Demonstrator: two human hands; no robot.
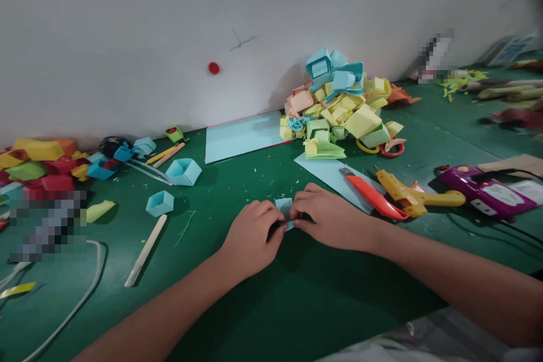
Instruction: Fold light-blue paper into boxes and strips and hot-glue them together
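Note:
A small piece of light blue paper lies between my hands on the green table. My left hand pinches its left side with thumb and fingertips. From the right, my right hand grips the same piece, its thumb and fingers close to the left ones. Part of the paper is hidden under the fingers. Two light blue folded paper boxes stand to the left of my hands. Just beyond my right hand are a blue paper sheet and a red utility knife.
A heap of folded paper boxes leans near the wall. To the right lie a yellow glue gun and a purple device with a cable. A pale stick, a white cord and colourful paper pieces are on the left.

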